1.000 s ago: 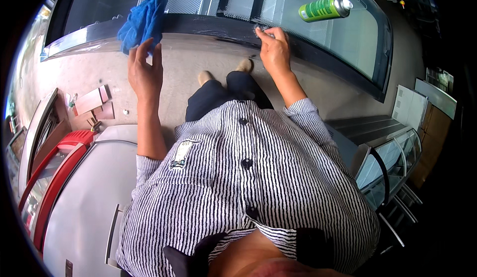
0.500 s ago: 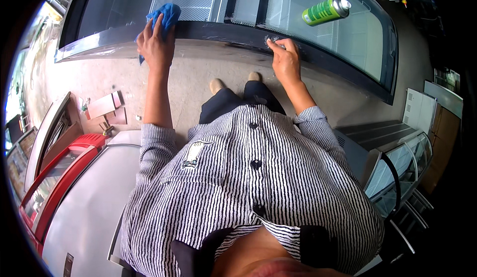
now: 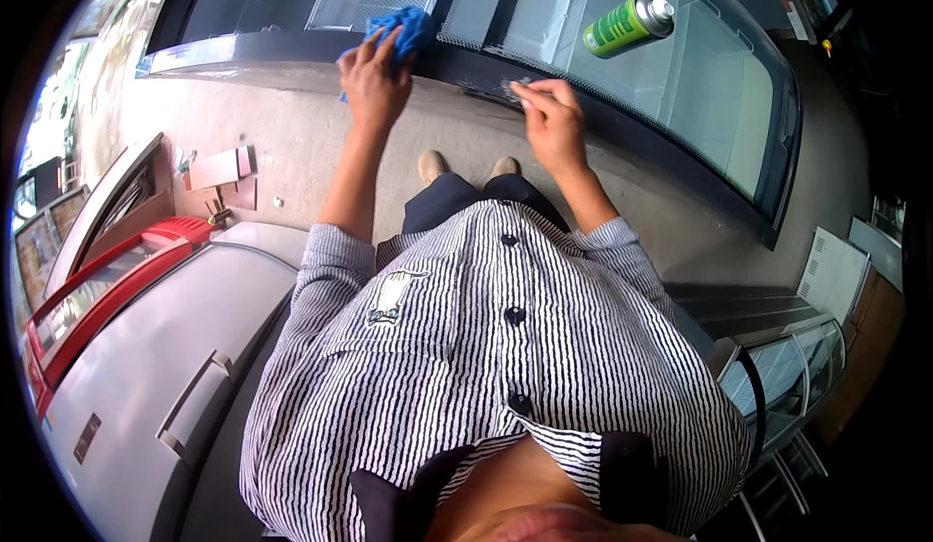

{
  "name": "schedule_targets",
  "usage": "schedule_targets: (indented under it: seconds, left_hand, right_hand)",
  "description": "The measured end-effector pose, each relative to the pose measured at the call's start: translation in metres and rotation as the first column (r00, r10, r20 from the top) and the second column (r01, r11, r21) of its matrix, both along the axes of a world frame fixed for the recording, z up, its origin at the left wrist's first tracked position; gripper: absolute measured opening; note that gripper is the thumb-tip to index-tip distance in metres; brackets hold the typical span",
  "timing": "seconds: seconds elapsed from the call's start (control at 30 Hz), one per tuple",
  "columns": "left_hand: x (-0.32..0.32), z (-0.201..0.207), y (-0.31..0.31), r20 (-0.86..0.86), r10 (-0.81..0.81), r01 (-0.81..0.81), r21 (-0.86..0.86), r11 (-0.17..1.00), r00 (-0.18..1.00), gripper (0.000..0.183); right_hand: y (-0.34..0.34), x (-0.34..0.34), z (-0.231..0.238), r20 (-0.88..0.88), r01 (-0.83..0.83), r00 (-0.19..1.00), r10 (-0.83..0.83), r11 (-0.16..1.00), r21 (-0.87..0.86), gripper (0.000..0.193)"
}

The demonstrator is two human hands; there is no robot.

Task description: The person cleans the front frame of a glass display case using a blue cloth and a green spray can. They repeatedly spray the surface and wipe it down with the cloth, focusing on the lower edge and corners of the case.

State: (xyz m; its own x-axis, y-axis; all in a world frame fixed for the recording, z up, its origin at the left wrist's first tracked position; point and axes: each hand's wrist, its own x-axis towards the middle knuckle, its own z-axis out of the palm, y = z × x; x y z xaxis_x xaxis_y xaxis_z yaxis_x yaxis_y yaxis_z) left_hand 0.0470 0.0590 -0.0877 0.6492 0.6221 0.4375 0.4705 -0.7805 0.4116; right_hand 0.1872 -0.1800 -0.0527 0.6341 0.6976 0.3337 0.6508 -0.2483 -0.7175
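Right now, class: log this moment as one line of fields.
left hand: presses blue cloth on freezer lid | right hand: fingertips on dark lid frame | green can: lying on glass

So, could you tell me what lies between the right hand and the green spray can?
In the head view, only the freezer's glass lid lies between the right hand and the green spray can; nothing else rests there.

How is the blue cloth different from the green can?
The blue cloth is soft and bunched up; the green can is hard, smooth and round with a silver top. The cloth is pressed under the left hand at the dark front edge of the freezer; the can lies on its side, untouched, away from the right hand. Both are on the freezer's glass lid.
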Motion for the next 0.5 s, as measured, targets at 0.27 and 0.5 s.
schedule_targets:
  seconds: [0.27, 0.5]
  left_hand:
    - [-0.013, -0.003, -0.03, 0.012, 0.112, -0.111, -0.041, 0.993, 0.994, 0.049]
    - [-0.012, 0.003, -0.083, -0.008, -0.019, 0.018, -0.128, 0.992, 1.0, 0.05]
  right_hand:
    - [-0.037, -0.001, 0.018, -0.074, 0.103, 0.992, -0.102, 0.995, 0.011, 0.024]
    - [-0.034, -0.024, 0.008, -0.143, 0.07, 0.987, -0.068, 0.998, 0.007, 0.023]
